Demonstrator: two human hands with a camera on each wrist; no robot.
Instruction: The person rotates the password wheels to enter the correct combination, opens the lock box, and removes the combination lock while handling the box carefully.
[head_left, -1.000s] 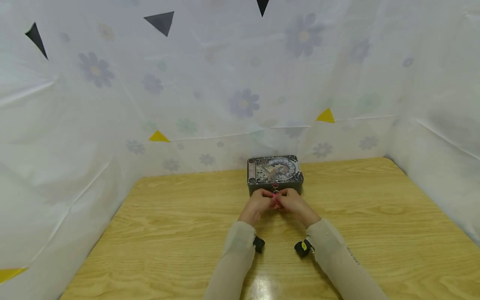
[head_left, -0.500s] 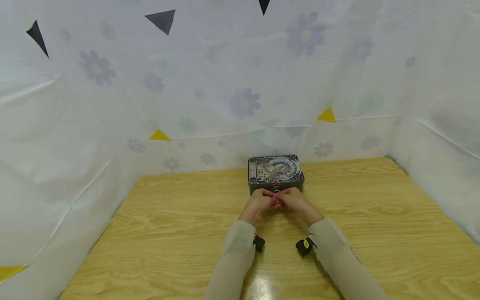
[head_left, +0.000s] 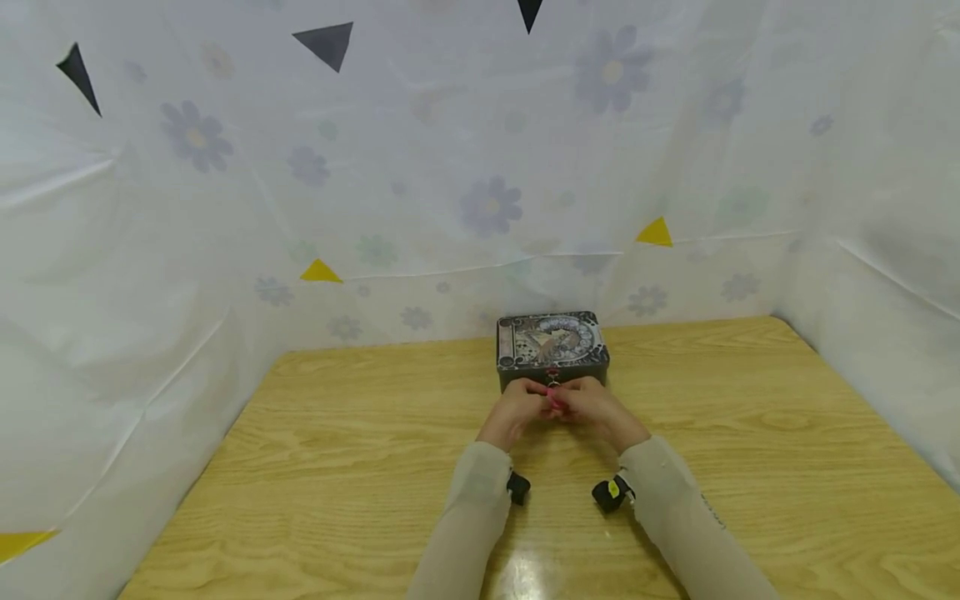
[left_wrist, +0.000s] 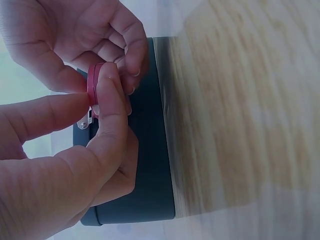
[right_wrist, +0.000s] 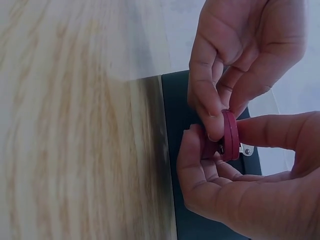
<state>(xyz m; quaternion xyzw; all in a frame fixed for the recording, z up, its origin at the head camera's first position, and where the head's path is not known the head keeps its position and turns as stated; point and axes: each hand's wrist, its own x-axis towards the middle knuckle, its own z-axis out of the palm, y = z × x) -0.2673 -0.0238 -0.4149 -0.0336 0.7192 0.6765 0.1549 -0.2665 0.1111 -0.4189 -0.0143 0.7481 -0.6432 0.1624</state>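
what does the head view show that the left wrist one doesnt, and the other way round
Only the head view: the illustrated lid, beige sleeves and yellow triangles.
Only the left wrist view: the palm side of the right hand.
Both: the left hand and right hand pinching a red padlock-like piece at the dark box, and the wooden table.

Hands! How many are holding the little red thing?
2: the left hand on its left and the right hand on its right, both gripping the red thing in front of the box. No other hands show.
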